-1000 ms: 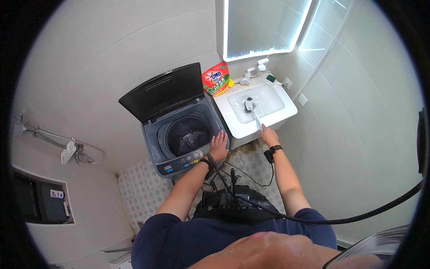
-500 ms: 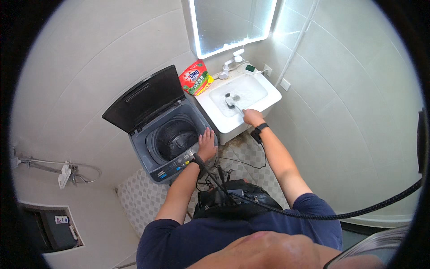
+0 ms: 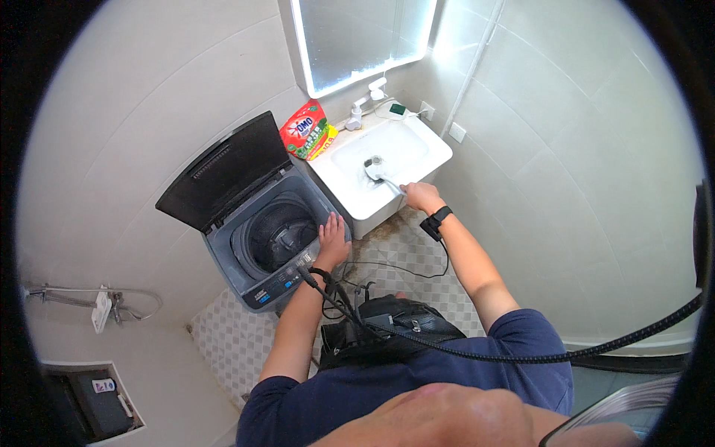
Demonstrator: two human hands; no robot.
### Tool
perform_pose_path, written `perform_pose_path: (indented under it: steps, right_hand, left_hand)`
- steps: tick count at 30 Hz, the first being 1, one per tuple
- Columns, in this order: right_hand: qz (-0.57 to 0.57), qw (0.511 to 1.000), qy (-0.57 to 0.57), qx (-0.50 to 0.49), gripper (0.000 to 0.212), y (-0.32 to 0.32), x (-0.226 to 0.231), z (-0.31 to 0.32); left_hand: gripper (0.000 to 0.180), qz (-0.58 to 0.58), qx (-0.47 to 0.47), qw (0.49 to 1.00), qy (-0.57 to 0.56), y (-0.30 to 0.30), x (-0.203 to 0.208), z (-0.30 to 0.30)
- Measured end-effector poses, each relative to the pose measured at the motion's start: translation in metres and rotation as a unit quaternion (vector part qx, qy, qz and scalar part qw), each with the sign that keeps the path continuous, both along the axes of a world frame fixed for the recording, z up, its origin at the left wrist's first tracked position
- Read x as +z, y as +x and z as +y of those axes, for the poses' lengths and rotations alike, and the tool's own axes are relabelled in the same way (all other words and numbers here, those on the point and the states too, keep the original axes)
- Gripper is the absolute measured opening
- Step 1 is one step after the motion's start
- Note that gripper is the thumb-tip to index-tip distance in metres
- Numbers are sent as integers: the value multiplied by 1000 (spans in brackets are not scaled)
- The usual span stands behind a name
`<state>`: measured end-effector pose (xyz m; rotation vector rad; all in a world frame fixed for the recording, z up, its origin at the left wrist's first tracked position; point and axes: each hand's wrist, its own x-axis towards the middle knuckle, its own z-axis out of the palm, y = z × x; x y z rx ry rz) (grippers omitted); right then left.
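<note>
My right hand [image 3: 421,197] is closed around the end of a white-handled brush [image 3: 375,172]. Its head sits over the near left part of the white sink basin [image 3: 428,158], next to the dark drain; fine detail of the head is too small to make out. My left hand [image 3: 333,242] lies flat, fingers stretched, on the right front rim of a grey top-loading washing machine [image 3: 216,242]. That machine's black lid [image 3: 227,167] stands raised, and nothing distinct shows inside its drum [image 3: 277,231].
A red and green detergent bag [image 3: 307,130] stands on the sink's left corner beside the white faucet [image 3: 356,115]. A lit mirror [image 3: 357,37] hangs above. Black cables run past my left wrist. A hand shower [image 3: 103,309] is on the left wall.
The whole view has shifted slightly, so sink and machine sit further left. My right hand and the brush have moved a little nearer me within the basin. My left hand stays on the rim.
</note>
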<state>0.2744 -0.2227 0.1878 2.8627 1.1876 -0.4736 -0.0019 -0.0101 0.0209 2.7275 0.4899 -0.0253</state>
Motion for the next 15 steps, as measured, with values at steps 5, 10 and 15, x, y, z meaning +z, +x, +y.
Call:
perform_pose_path:
  steps: [5, 10, 15]
  right_hand:
    - [7, 999, 27, -22, 42, 20, -38, 24]
    - [-3, 999, 43, -34, 49, 5, -62, 25]
    - [-20, 1000, 12, 19, 35, -24, -29, -2]
  left_hand:
    - [107, -17, -3, 1000, 9, 0, 3, -3]
    - [105, -22, -1, 1000, 0, -2, 4, -2]
    - [105, -42, -4, 999, 3, -2, 3, -2]
